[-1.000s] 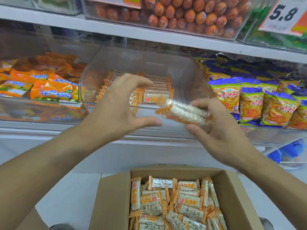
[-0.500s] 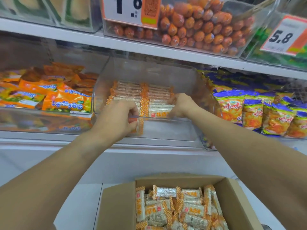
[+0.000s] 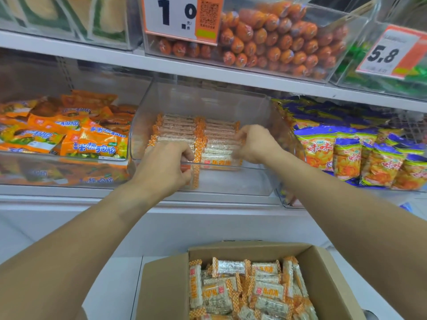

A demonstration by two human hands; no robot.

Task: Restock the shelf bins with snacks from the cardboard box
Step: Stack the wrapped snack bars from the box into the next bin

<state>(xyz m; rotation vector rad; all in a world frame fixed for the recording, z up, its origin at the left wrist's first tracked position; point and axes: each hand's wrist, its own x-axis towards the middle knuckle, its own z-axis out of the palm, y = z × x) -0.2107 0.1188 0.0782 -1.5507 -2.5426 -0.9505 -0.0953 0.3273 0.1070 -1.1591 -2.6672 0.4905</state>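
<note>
Snack bars [image 3: 198, 135] between left hand [image 3: 165, 168], right hand [image 3: 255, 144].

Orange sausages [image 3: 279, 40] fill the upper bin behind a price tag [image 3: 182, 17] reading 1.0

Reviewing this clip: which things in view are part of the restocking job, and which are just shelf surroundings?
In the job: cardboard box of snack bars; clear middle bin with stacked bars; left hand; right hand.

Surroundings: orange packets; blue-yellow chip bags; sausages; price tags.
</note>
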